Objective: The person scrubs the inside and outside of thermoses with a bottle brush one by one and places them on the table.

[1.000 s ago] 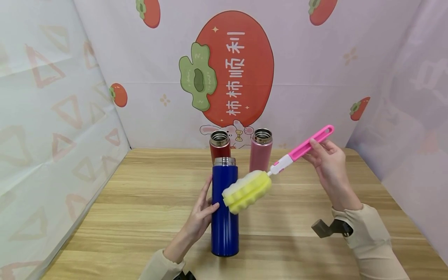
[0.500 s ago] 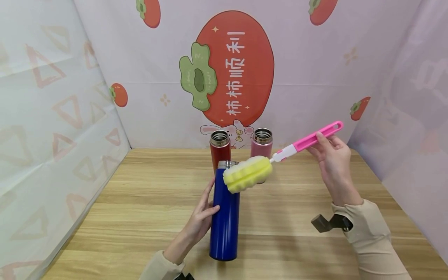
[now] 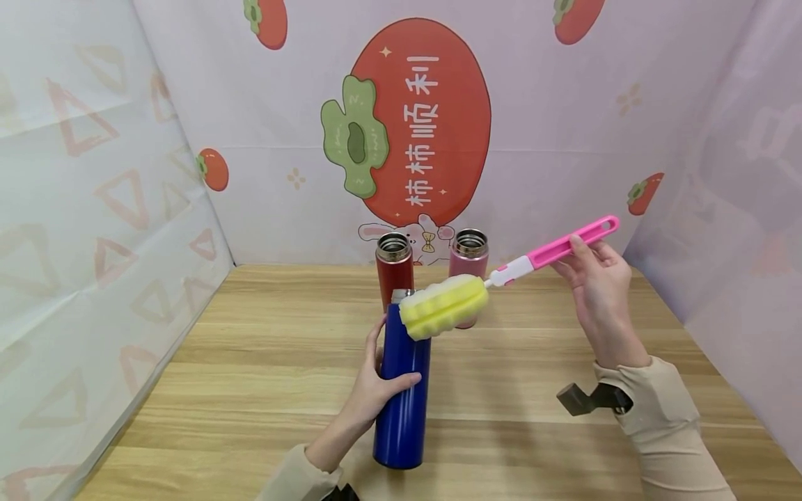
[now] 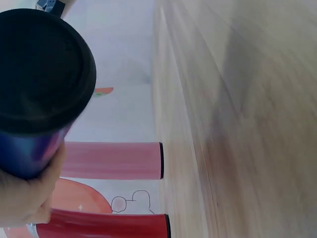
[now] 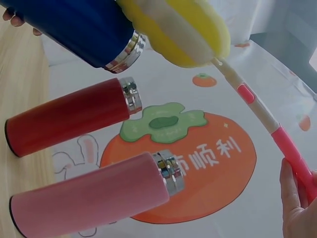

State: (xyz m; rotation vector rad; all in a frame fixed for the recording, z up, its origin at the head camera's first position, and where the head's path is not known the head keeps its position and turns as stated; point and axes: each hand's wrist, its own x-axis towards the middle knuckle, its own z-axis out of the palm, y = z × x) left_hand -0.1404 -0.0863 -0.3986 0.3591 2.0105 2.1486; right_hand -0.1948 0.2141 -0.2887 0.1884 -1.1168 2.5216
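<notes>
My left hand (image 3: 370, 393) grips a dark blue thermos bottle (image 3: 401, 424) around its body, thumb across the front. The bottle leans slightly, steel mouth away from me, and its black base (image 4: 42, 69) is raised off the table in the left wrist view. With thumb and fingers, my right hand (image 3: 598, 296) pinches the pink handle of a bottle brush (image 3: 564, 243). The brush's yellow-and-white sponge head (image 3: 445, 306) points left and overlaps the blue bottle's top in the head view. From the right wrist view, the sponge (image 5: 183, 29) shows beside the bottle's steel neck (image 5: 130, 52).
Behind the blue bottle, a red thermos bottle (image 3: 395, 275) and a pink one (image 3: 468, 266) stand upright and uncapped on the wooden table (image 3: 250, 376). A printed cloth (image 3: 532, 125) hangs behind the table, with more cloth along both sides.
The brush has risen from in front of the blue bottle's body to its top, with the right hand moving up and right. The blue bottle has tilted, and the left thumb has moved farther across it.
</notes>
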